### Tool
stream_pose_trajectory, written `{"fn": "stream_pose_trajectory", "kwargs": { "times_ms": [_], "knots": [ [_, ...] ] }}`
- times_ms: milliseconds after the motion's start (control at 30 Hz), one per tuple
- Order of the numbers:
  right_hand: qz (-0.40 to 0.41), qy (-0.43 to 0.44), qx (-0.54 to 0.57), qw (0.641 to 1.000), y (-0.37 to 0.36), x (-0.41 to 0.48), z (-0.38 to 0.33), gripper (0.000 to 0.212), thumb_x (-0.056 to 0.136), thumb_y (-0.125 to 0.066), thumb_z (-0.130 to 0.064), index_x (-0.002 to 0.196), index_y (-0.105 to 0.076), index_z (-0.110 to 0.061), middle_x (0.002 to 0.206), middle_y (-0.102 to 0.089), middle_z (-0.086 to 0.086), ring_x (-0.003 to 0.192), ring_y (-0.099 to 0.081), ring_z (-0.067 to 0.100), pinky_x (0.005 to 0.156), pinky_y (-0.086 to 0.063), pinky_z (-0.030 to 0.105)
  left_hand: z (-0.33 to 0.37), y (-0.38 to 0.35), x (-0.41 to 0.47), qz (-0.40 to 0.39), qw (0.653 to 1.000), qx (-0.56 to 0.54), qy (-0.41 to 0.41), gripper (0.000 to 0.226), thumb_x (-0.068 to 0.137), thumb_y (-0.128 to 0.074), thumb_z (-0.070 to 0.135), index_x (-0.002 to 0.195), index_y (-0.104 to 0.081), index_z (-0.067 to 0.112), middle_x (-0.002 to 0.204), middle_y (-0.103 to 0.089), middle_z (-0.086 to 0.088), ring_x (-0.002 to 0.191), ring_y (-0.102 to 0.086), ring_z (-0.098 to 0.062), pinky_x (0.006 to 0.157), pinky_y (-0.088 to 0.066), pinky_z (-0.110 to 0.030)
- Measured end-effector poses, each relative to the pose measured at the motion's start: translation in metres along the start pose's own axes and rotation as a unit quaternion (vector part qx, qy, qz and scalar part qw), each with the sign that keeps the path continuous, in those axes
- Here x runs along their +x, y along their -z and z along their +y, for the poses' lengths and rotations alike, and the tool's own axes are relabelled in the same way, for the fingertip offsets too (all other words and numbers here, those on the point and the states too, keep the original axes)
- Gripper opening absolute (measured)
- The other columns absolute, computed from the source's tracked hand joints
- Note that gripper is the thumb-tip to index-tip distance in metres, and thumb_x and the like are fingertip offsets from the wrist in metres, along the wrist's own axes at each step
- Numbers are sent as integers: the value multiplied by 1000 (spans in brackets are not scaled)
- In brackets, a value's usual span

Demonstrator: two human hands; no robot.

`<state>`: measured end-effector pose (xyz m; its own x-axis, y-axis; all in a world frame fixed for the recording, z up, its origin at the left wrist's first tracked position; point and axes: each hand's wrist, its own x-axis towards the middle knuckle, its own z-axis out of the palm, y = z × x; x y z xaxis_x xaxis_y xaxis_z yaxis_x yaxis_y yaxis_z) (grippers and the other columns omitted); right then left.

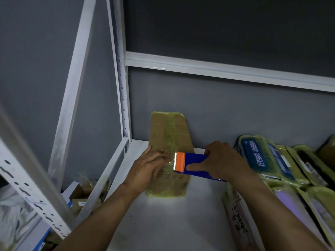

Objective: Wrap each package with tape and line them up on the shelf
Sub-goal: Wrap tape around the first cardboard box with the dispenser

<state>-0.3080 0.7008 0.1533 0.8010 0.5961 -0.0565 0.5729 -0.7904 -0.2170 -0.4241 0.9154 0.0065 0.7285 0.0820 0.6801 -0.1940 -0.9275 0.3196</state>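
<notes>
Fingers (161, 156) of the left hand (146, 169), in the head view, lie straight and flat on the brown package (168, 131). The package leans on the grey wall beyond them, with its lower edge on the white shelf (172, 223). Just right of them, the right hand (224, 160) grips a blue tape dispenser (194, 161), with its orange blade end over the package. Further right lie wrapped packages (268, 158).

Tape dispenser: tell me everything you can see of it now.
The tape dispenser has a blue body and an orange serrated cutter at its left end; it looks plastic. The right hand holds it level, fingers curled over the far edge, one digit along the near side. The cutter sits over the brown package, beside the left hand pressing flat there.
</notes>
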Motion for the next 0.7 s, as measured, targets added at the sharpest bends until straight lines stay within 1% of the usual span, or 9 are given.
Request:
{"fn": "stream_pose_trajectory", "kwargs": {
  "times_ms": [67,100,200,300,400,467,567,633,700],
  "knots": [
    [4,3,9,1000,1,-1,1,83,55,-80,-83,97,-69,-13,88,-66,-2,78,-64,12,68,-53,27,-3,1,1,-6,1000,-5,4,33,96,-60,29,127,-71,23,130,-68,5,130,-57,-15,123,-24,-25],
    [6,4,11,1000,1,-2,1,83,55,-80,-83,97,-69,-12,86,-67,-2,77,-65,12,68,-54,27,-5,1,1,-12,1000,-11,4,34,95,-62,27,128,-70,25,131,-67,7,131,-56,-15,123,-26,-27],
    [-6,13,7,1000,3,-4,4,84,56,-79,-83,99,-70,-11,88,-69,-1,78,-66,12,74,-58,30,-9,3,-1,-18,999,-29,1,36,96,-67,21,131,-68,26,134,-64,10,135,-52,-12,118,-38,-46],
    [-10,13,12,1000,10,-5,7,84,52,-79,-84,95,-69,-13,84,-69,-1,76,-66,12,77,-60,32,-12,12,-1,-15,998,-53,6,31,99,-62,23,129,-70,24,132,-65,9,134,-53,-10,113,-41,-53],
    [-3,10,0,1000,14,-6,5,86,50,-79,-86,96,-64,-15,85,-66,-3,78,-65,13,77,-59,33,-5,21,3,-24,999,-46,1,28,99,-61,22,125,-72,20,128,-67,6,130,-56,-11,108,-46,-52],
    [-6,10,4,1000,9,-7,4,88,50,-78,-86,100,-64,-15,87,-64,-4,78,-62,11,74,-57,31,-3,25,-1,-21,999,-25,-4,30,100,-60,23,127,-71,20,127,-67,6,128,-56,-11,106,-48,-50],
    [-13,7,4,1000,2,-8,2,93,51,-76,-88,107,-62,-16,91,-60,-5,78,-58,10,65,-48,26,-2,31,-6,-48,999,-23,-1,39,101,-60,21,138,-62,33,124,-64,7,123,-56,-13,98,-51,-36],
    [-13,2,1,1000,1,-8,2,93,50,-76,-89,107,-62,-17,91,-59,-5,80,-59,12,65,-47,26,0,32,-6,-80,996,-33,33,47,97,-68,16,135,-62,42,128,-61,8,125,-56,-18,100,-49,-32],
    [-15,0,-1,1000,1,-6,4,91,50,-77,-89,103,-61,-16,90,-61,-5,82,-61,13,69,-51,28,2,26,-5,-67,997,33,-9,47,92,-72,15,133,-65,36,126,-62,6,125,-56,-17,102,-47,-33]
  ]
}}
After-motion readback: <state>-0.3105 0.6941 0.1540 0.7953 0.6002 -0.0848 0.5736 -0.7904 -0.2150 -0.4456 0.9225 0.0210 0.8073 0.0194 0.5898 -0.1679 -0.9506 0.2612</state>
